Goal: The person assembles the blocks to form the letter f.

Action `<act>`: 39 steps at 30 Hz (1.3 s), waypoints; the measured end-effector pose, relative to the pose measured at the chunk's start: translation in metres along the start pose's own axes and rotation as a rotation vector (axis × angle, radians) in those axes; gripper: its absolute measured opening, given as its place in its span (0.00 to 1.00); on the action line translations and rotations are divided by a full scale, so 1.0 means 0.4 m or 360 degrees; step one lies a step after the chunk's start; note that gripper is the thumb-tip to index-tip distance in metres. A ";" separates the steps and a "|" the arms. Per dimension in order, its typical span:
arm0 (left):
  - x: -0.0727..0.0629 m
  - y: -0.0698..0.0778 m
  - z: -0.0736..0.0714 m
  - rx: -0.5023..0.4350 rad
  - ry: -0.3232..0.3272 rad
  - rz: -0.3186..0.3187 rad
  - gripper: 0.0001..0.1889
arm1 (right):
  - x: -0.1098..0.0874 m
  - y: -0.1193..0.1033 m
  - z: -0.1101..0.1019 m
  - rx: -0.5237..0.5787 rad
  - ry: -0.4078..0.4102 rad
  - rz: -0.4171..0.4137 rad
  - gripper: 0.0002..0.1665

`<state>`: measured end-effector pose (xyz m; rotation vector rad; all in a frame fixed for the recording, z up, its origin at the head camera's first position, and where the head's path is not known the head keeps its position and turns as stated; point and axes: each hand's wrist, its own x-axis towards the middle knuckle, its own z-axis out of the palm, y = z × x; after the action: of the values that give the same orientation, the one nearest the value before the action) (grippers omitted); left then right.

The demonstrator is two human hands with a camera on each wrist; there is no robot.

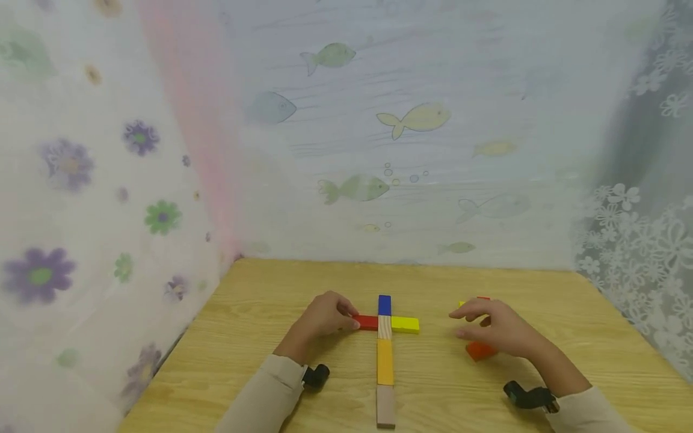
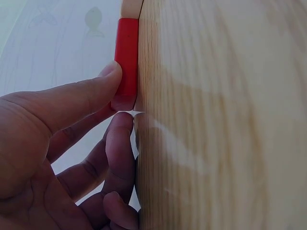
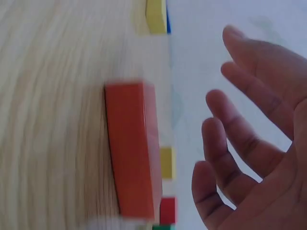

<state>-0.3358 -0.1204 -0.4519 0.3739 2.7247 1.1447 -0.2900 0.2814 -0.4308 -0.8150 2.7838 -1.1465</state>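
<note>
A cross of wooden blocks lies flat on the table. My left hand (image 1: 326, 314) pinches the outer end of a red block (image 2: 127, 57), the cross's left arm, between thumb and index finger. That block's inner end meets a plain wood block (image 1: 384, 327) at the crossing. A blue block (image 1: 384, 305) lies above it, a yellow block (image 1: 405, 325) to its right, an orange-yellow block (image 1: 385, 362) and a light brown block (image 1: 385, 406) below. At the right, my right hand (image 1: 495, 325) hovers with fingers spread, holding nothing, beside an orange-red block (image 3: 129, 148).
Partly hidden behind the right hand are more loose blocks, including a yellow one (image 3: 167, 163), a red one (image 3: 168, 210) and a green one (image 3: 163, 227). A fish-patterned curtain (image 1: 411, 216) hangs along the table's far edge, a flowered one (image 1: 108, 240) at the left.
</note>
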 end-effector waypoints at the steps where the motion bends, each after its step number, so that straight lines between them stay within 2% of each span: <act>1: 0.001 0.000 -0.001 -0.0004 -0.0002 0.0002 0.08 | -0.008 0.012 -0.012 0.0041 -0.0015 0.0011 0.22; 4: 0.005 0.001 -0.003 -0.0009 -0.0009 0.0018 0.07 | -0.025 0.047 -0.046 0.0155 -0.0040 0.0040 0.22; 8: 0.008 0.005 -0.005 0.0010 -0.0005 0.0025 0.08 | -0.040 0.083 -0.075 0.0189 -0.0014 0.0047 0.23; 18: 0.003 0.004 -0.004 0.0014 0.0005 -0.0015 0.07 | -0.065 0.142 -0.092 0.0414 -0.0073 0.0097 0.24; 22: 0.002 -0.001 -0.002 -0.0005 0.0005 -0.0009 0.07 | -0.073 0.163 -0.098 0.0510 -0.0105 0.0155 0.24; 30: 0.004 -0.006 -0.001 -0.0025 -0.0005 0.0003 0.07 | -0.082 0.181 -0.104 0.0599 -0.0265 0.0194 0.24; 39: 0.000 -0.003 -0.001 -0.0016 -0.0005 0.0008 0.07 | -0.073 0.182 -0.084 0.0682 -0.0485 0.0065 0.27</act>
<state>-0.3362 -0.1215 -0.4528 0.3807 2.7156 1.1574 -0.3052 0.3606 -0.4595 -0.7996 2.1913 -1.4034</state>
